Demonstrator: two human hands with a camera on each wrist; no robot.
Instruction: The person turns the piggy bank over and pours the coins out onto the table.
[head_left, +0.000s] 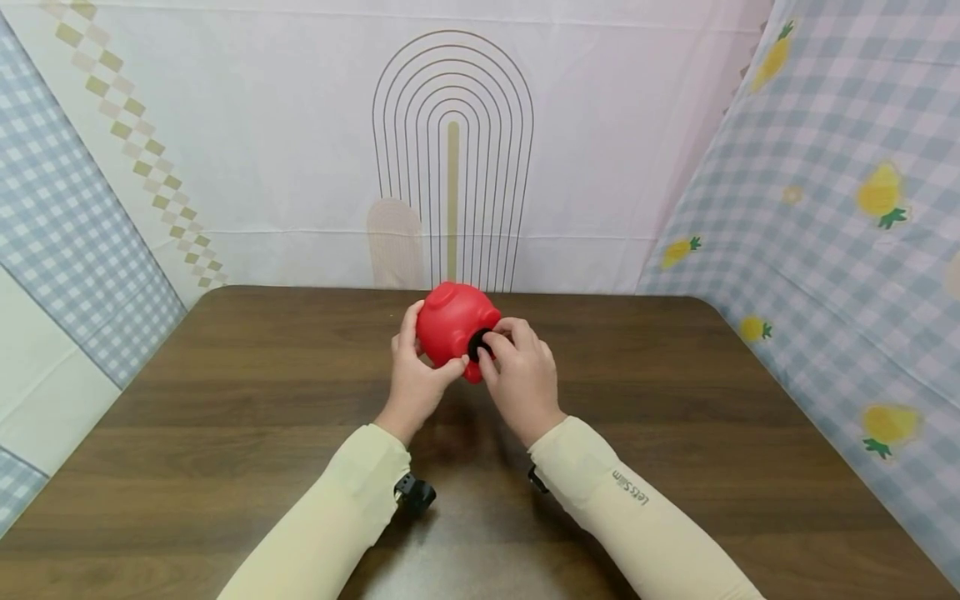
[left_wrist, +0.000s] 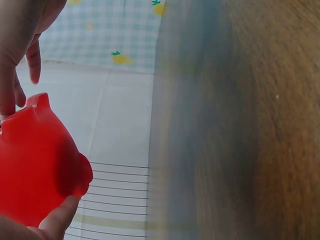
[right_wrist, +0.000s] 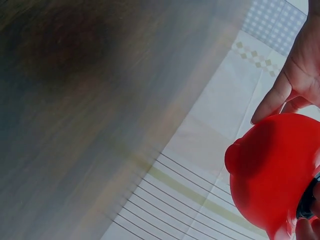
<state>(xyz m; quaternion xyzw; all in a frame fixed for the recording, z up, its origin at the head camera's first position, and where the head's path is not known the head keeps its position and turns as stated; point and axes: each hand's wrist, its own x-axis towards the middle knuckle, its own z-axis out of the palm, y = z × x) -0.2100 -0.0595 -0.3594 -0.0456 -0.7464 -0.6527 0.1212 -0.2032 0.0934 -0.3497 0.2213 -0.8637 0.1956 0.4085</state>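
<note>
A round, glossy red piggy bank [head_left: 450, 323] with stubby feet is held up over the table, tilted so its underside faces right. My left hand [head_left: 417, 382] grips it from the left, thumb near the underside and fingers along the far side. On that underside sits a round black stopper [head_left: 477, 342], which my right hand [head_left: 523, 377] pinches between thumb and fingers. The right wrist view shows the stopper [right_wrist: 306, 200] at the bank's lower right, partly hidden by fingertips. The left wrist view shows the bank's smooth red side [left_wrist: 35, 165].
The hands are over a dark brown wooden table [head_left: 262, 433]. Behind it hangs a white cloth [head_left: 285, 150] printed with arches, and a checked cloth with pineapples [head_left: 840, 275] hangs along the right. A small black device [head_left: 416, 493] is strapped at the left wrist.
</note>
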